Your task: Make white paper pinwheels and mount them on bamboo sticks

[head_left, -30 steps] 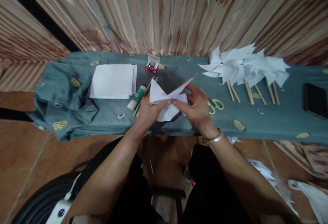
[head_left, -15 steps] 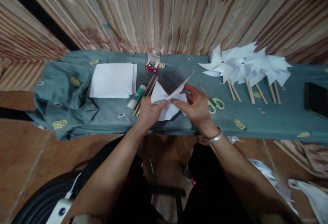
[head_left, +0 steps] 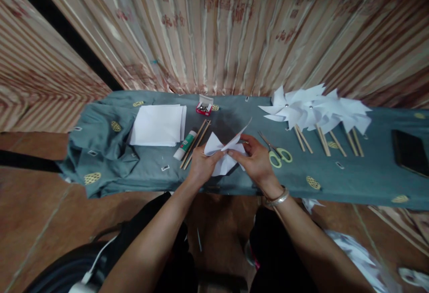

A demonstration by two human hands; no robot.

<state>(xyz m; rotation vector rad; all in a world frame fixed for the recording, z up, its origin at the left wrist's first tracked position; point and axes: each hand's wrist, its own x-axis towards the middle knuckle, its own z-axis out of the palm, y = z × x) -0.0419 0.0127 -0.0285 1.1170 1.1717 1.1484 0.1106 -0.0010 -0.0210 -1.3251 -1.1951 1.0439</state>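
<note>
Between my two hands is a white paper pinwheel (head_left: 224, 166), its folded points gathered at the middle and one pointed flap sticking up to the right. My left hand (head_left: 203, 162) grips its left side, thumb on the centre. On the other side, my right hand (head_left: 257, 158) pinches it with the thumb near the same centre; the fingers behind the paper are partly hidden. Just left of my left hand lie two wooden sticks (head_left: 197, 144) and a green and white glue stick (head_left: 185, 145). Scissors (head_left: 276, 153) with pale green handles rest right of my right hand.
A stack of white paper (head_left: 156, 125) lies at the left. Behind my hands stands an open small red box (head_left: 204, 106) of metal pins. Several finished pinwheels (head_left: 315, 105) on sticks overlap at the right, before a dark phone (head_left: 409, 152). Pleated curtains (head_left: 221, 38) hang behind the cloth-covered table (head_left: 241, 189).
The view has tilted up, so the table sits lower in the picture. Both hands keep their hold on the paper pinwheel, with hardly any visible shift in the folds.
</note>
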